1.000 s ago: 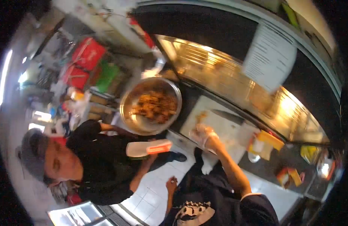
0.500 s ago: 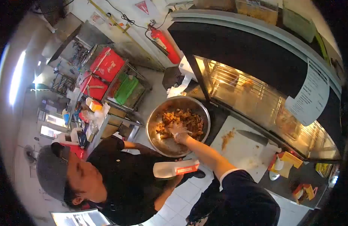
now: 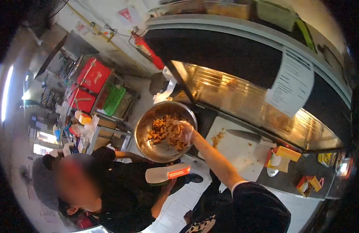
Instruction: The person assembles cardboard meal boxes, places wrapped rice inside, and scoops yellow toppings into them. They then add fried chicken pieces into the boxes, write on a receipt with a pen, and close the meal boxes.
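Moved since half a second ago: the right hand point(image 3: 185, 133), from the middle of the chopped meat point(image 3: 157, 129) to the side of the bowl point(image 3: 161, 150) nearest the cutting board point(image 3: 245, 160).

Right hand, one: in a thin clear glove, reaching into the meat; fingertips lost among the pieces, so from where I stand I cannot tell whether they are closed on any.

Left hand: not clear enough to make out; state cannot be told.

Chopped meat, one heap: browned, inside the bowl, with bare metal showing below it.

Bowl, one: wide, round, shiny metal, beside the board.

Cutting board, one: white, on the dark counter point(image 3: 289, 180), bearing meat scraps point(image 3: 217, 138) and a knife point(image 3: 244, 135), pale handle toward an opened yellow-and-red box point(image 3: 286, 154).

Display cabinet point(image 3: 230, 91), one: lit within, behind the board; printed sheet point(image 3: 291, 83) on its front.

Co-worker point(image 3: 129, 186), one: dark shirt, cap, standing beside the bowl, one hand at a pale package with a red label point(image 3: 168, 174).
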Available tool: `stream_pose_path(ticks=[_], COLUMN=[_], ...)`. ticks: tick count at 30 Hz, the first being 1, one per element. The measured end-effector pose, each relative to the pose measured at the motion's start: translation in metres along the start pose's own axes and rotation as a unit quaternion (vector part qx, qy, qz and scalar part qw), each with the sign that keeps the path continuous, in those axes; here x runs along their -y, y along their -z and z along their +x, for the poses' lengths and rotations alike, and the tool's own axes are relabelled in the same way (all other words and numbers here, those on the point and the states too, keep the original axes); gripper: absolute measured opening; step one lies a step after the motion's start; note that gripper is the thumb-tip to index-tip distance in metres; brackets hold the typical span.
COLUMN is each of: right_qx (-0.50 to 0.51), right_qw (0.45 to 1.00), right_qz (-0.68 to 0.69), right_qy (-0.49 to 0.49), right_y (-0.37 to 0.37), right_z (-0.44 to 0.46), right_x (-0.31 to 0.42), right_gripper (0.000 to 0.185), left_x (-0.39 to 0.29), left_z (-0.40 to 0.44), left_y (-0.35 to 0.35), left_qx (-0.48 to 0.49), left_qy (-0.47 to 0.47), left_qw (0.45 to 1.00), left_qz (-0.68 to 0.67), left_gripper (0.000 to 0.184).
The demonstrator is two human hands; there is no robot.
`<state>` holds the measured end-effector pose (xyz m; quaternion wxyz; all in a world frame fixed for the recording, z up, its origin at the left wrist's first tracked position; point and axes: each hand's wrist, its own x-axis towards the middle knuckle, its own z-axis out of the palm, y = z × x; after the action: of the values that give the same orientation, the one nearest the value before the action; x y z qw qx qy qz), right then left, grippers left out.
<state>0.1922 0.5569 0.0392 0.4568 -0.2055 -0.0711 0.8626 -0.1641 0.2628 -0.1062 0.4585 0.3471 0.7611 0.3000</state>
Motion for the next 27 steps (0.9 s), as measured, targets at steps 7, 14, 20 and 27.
stream_pose_path(ticks=[7, 14, 20, 27], right_qx=[0.134, -0.048, -0.487, -0.698], right_qw=[0.934, 0.963, 0.841, 0.574], right_qz=[-0.076, 0.057, -0.188, -0.401], right_qy=[0.323, 0.258, 0.142, 0.149], right_y=[0.052, 0.118, 0.212, 0.124], right_z=[-0.103, -0.432, -0.584, -0.666], right_x=[-0.006, 0.009, 0.008, -0.017], right_gripper=[0.055, 0.065, 0.049, 0.053], left_x=[-0.057, -0.061, -0.066, -0.067], left_z=[0.061, 0.049, 0.037, 0.015], left_y=[-0.033, -0.103, -0.101, -0.099], left_qx=[0.049, 0.078, 0.049, 0.042], left_qy=[-0.046, -0.02, -0.021, -0.024], left_qw=[0.998, 0.996, 0.998, 0.998], left_qz=[0.004, 0.027, 0.028, 0.034], left_gripper=[0.035, 0.035, 0.035, 0.035])
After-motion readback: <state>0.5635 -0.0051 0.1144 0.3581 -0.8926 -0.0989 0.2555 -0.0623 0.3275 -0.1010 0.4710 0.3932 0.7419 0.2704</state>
